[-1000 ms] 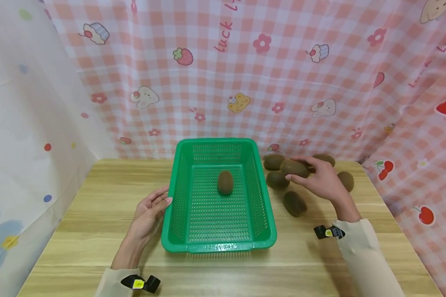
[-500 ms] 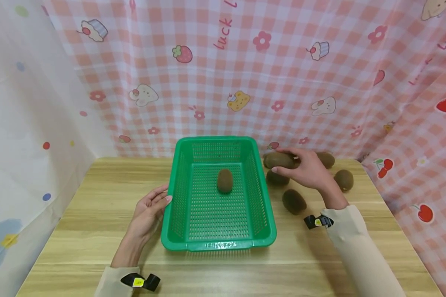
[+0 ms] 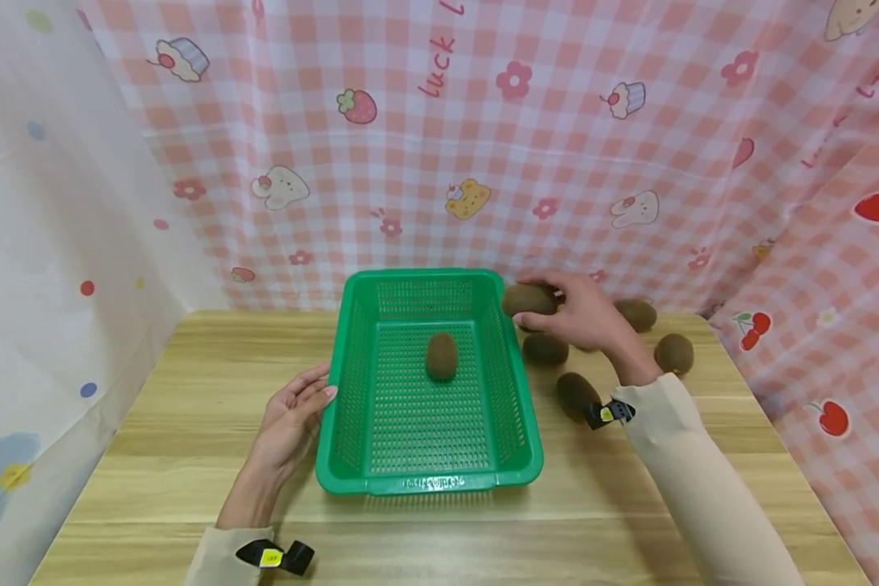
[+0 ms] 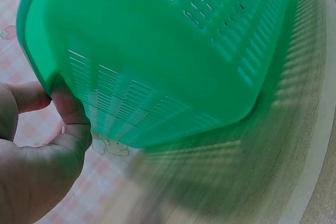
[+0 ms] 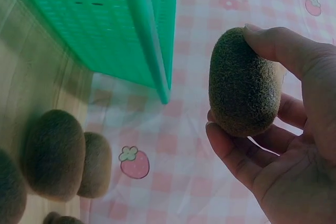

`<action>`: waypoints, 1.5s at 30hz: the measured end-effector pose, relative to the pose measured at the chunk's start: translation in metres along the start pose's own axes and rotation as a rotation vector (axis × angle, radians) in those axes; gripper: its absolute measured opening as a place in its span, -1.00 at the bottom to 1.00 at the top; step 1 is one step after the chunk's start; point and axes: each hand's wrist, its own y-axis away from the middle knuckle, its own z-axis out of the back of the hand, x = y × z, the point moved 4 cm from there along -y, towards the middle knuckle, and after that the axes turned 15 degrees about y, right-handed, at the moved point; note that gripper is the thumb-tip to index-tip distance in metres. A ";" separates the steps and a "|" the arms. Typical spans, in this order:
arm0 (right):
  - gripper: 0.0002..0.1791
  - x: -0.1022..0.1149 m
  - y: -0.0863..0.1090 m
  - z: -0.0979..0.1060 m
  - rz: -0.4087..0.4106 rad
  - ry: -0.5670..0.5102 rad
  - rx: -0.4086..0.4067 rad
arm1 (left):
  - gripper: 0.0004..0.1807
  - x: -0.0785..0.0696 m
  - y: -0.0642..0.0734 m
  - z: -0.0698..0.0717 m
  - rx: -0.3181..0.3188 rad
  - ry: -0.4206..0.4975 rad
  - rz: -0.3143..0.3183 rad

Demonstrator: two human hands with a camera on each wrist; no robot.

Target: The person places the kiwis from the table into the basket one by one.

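A brown fuzzy kiwi (image 5: 244, 82) is gripped between the thumb and fingers of my right hand (image 3: 582, 309). In the head view this kiwi overlaps the far right corner of a green plastic basket (image 3: 525, 407). My left hand (image 3: 289, 427) pinches the basket's left rim between thumb and fingers, as the left wrist view also shows at the rim edge (image 4: 37, 61). One kiwi (image 3: 442, 356) lies on the basket's perforated floor. Below my right hand, a kiwi (image 3: 545, 348) sits close beside the basket's right wall, and another kiwi (image 3: 575, 396) lies nearer, partly covered by the wrist camera.
Farther right on the wooden table (image 3: 190, 456) are a kiwi (image 3: 636, 314) near the back edge and a kiwi (image 3: 674, 354) to the right of my forearm. A pink checked curtain (image 3: 410, 146) hangs behind the table, and a white curtain (image 3: 59, 203) hangs on the left.
My right hand has lifted the kiwi from the group and carried it left toward the basket's far right corner. The left hand stays at the rim.
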 end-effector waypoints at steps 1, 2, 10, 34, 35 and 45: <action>-0.37 0.001 -0.002 0.000 -0.002 -0.001 0.005 | -0.45 0.000 0.000 0.000 0.000 0.002 0.000; -0.37 0.002 -0.004 0.000 -0.007 -0.001 0.013 | -0.45 0.000 0.000 0.000 0.003 0.001 0.000; -0.39 0.018 -0.016 -0.005 0.032 -0.009 0.032 | -0.45 -0.001 0.001 0.001 0.000 -0.007 0.003; -0.50 0.037 -0.042 -0.033 0.151 -0.036 0.115 | -0.40 -0.001 0.001 0.000 -0.013 -0.034 0.020; -0.51 0.037 -0.041 -0.032 0.149 -0.048 0.118 | -0.39 -0.001 0.001 0.000 -0.012 -0.039 0.019; -0.47 0.036 -0.036 -0.022 0.153 -0.080 0.108 | -0.40 -0.001 0.001 -0.001 -0.021 -0.027 0.021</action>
